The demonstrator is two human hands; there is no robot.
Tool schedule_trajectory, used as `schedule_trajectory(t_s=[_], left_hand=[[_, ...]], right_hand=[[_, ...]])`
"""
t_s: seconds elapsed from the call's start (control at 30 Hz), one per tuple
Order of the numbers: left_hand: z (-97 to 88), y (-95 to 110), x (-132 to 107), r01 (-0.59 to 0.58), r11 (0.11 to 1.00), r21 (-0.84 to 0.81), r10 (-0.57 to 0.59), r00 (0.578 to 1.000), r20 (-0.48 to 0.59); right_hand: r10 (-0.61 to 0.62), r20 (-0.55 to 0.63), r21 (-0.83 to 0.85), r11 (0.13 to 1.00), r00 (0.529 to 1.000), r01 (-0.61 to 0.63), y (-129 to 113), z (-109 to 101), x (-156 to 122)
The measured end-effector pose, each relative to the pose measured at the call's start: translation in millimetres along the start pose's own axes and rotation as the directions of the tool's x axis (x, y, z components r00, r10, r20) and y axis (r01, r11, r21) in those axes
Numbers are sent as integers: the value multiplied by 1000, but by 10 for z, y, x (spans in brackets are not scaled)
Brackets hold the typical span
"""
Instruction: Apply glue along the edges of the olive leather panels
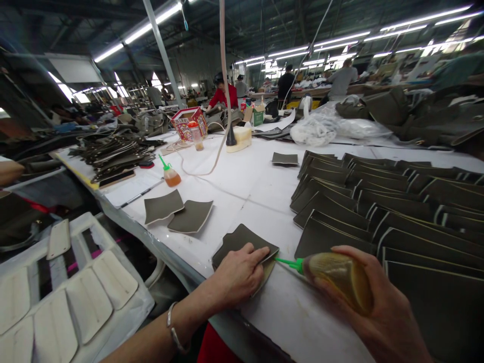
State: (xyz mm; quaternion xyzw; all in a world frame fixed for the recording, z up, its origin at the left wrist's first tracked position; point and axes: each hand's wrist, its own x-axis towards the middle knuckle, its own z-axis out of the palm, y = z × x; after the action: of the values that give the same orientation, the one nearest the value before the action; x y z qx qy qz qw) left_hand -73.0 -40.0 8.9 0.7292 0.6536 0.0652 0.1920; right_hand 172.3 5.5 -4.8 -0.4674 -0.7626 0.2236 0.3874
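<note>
My left hand [240, 275] presses on a dark olive leather-like panel [242, 239] near the table's front edge. Its index finger stretches toward the panel's right corner and the other fingers are curled; the thumb is mostly hidden. A second layer shows under the panel's right side. In my right hand [381, 307] lies a squeeze bottle [338, 277] of amber liquid, tilted sideways, fingers wrapped round it. The tip of its green nozzle [289, 262] is at the panel's right edge. Two similar panels [191, 217] overlap to the left.
Rows of overlapping dark panels [336, 206] cover the table's right side. Toward the back left stand a smaller green-tipped bottle [172, 176], a red-capped bottle [195, 135] and a patterned box [185, 123]. A hose [223, 75] hangs down. Pale pieces [86, 307] lie on a white rack at left.
</note>
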Motion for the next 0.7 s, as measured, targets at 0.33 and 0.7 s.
schedule_trajectory(t_s=[0.33, 0.7], left_hand=[[31, -27, 1, -4, 1000, -21, 4, 1000, -11], [13, -4, 7, 0, 1000, -28, 0, 1000, -8]], right_hand=[[86, -29, -3, 996, 996, -86, 58, -2, -34], [122, -57, 1, 992, 991, -122, -11, 17, 13]])
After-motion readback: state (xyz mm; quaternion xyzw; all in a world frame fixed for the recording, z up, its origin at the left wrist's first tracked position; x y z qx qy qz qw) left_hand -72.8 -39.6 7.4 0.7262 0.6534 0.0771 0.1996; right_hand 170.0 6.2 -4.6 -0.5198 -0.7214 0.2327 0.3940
